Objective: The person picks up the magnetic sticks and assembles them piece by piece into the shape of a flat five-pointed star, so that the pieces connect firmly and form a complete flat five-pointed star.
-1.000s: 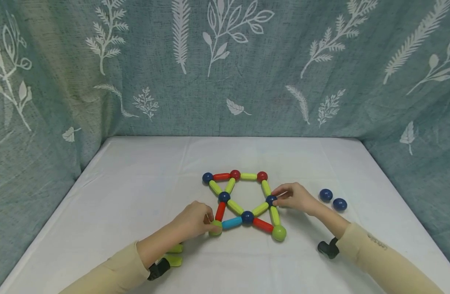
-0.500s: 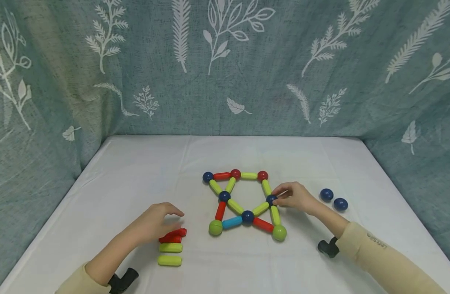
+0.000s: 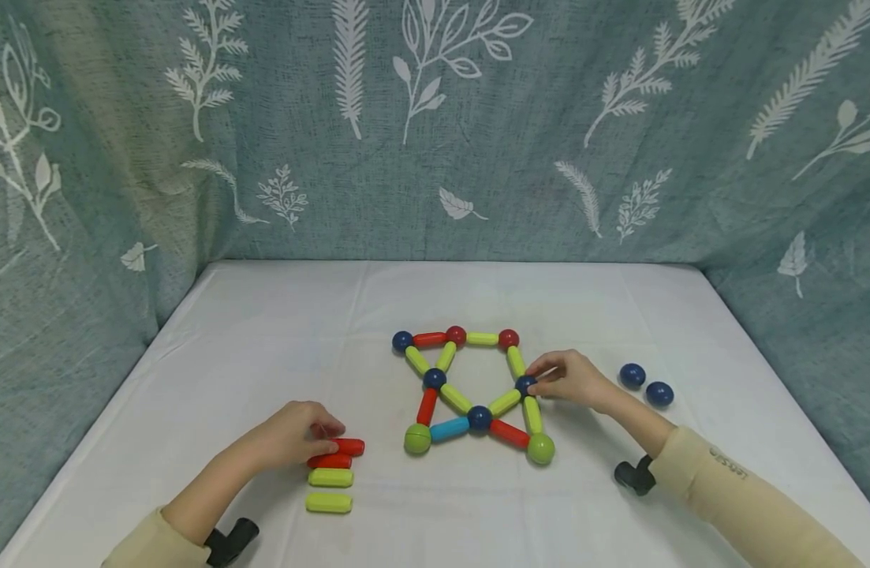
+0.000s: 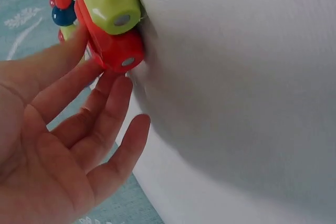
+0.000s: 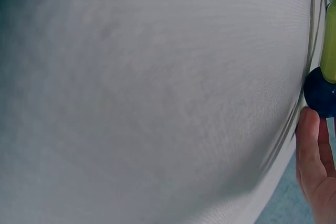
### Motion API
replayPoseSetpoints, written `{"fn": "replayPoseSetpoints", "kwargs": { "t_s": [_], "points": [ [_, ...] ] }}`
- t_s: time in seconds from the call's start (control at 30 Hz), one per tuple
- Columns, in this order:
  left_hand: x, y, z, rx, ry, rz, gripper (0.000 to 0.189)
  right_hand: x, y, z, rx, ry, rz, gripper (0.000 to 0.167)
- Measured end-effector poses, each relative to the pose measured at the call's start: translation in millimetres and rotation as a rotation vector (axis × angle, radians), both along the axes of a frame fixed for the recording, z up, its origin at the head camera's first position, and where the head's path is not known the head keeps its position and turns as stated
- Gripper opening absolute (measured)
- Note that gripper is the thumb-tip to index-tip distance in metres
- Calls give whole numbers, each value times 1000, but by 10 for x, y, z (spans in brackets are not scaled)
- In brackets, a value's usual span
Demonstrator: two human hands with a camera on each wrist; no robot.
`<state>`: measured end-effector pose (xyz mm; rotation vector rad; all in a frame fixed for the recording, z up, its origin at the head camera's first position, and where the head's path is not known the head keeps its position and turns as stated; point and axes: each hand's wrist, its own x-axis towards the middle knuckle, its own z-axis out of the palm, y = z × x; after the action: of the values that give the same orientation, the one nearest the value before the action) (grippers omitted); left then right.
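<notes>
In the head view my left hand (image 3: 296, 434) pinches the upper red magnetic rod (image 3: 349, 447) between thumb and fingers. Just below it lie a second red rod (image 3: 330, 462) and two yellow-green rods (image 3: 330, 502). From the left wrist, the thumb and index finger meet the red rod (image 4: 123, 51), while the other fingers stay loosely bent. My right hand (image 3: 573, 383) holds a dark blue ball (image 3: 524, 386) at the right side of a flat figure of joined balls and rods (image 3: 479, 419). That ball (image 5: 320, 93) touches the fingertips at the right wrist view's edge.
Two loose dark blue balls (image 3: 632, 375) lie right of the right forearm. A green ball (image 3: 417, 439) forms the figure's near left corner, another green ball (image 3: 541, 449) its near right one. A leaf-patterned curtain (image 3: 435, 158) hangs behind the white table (image 3: 278, 315).
My left hand let go of the near left green ball, moved left to the red rods, and closed its fingers on the upper one. The right hand stayed on the blue ball.
</notes>
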<state>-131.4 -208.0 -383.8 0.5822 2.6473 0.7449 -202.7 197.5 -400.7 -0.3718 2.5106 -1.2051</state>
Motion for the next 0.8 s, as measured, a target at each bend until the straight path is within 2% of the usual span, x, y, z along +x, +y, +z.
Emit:
{"fn": "replayPoseSetpoints", "kwargs": {
  "t_s": [0.1, 0.23, 0.37, 0.47, 0.57, 0.7, 0.8],
  "points": [
    [-2, 25, -1, -10, -31, 14, 16, 6, 0, 13, -13, -15, -3, 26],
    [-32, 72, 34, -44, -35, 0, 10, 10, 4, 24, -20, -22, -3, 25],
    [-146, 179, 142, -107, -34, -12, 4, 12, 5, 16, -23, -27, 0, 26],
    [-340, 307, 236, -141, -11, -4, 3, 13, 5, 9, -24, -33, -4, 26],
    [-609, 481, 327, -125, 22, 8, 6, 15, 3, 10, -26, -39, -10, 26],
    [-984, 806, 436, -101, 38, 95, 16, 15, -3, 9, -31, -45, -9, 26],
    [-1238, 1095, 459, -65, 17, 192, 20, 15, 0, 8, -34, -46, -7, 26]
  ]
}}
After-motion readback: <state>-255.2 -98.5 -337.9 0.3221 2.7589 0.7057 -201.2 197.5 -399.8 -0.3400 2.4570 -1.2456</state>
